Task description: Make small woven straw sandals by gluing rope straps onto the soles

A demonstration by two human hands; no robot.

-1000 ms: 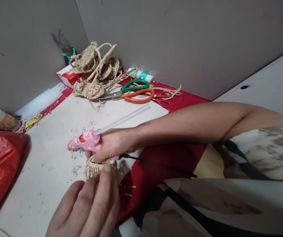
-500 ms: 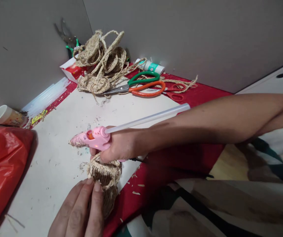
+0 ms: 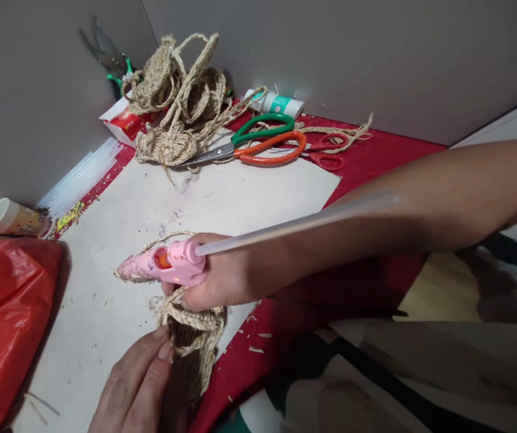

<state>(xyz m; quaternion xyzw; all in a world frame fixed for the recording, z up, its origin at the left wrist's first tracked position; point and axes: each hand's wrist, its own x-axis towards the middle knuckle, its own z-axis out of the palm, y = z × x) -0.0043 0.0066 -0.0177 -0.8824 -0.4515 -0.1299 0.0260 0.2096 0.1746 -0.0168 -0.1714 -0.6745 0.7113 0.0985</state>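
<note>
My right hand [image 3: 222,270] is wrapped around a pink glue gun [image 3: 181,263], its handle hidden in the palm. The gun's nozzle, crusted with straw bits, points left above the white board. A long clear glue stick [image 3: 294,224] juts from its back, over my forearm. Just below is a small woven straw basket-like piece [image 3: 197,361] with a braided rim; the right thumb lies at its upper edge. My left hand [image 3: 134,382] pinches the braid at the near-left side of that rim. A thin strand of braid [image 3: 168,236] curves behind the gun.
At the back lie coiled straw braids [image 3: 163,84], scissors with green and orange handles [image 3: 271,147], red-handled scissors [image 3: 330,150] and a white-green tube [image 3: 280,103]. Pliers [image 3: 109,57] lean on the wall. Leftward are glue sticks [image 3: 80,177], a paper cup [image 3: 14,218] and a red bag [image 3: 9,319].
The glue gun has shifted slightly left and down, and a strand of braid now shows behind it. My left fingers have moved slightly along the woven piece's rim. The camera view has shifted a little.
</note>
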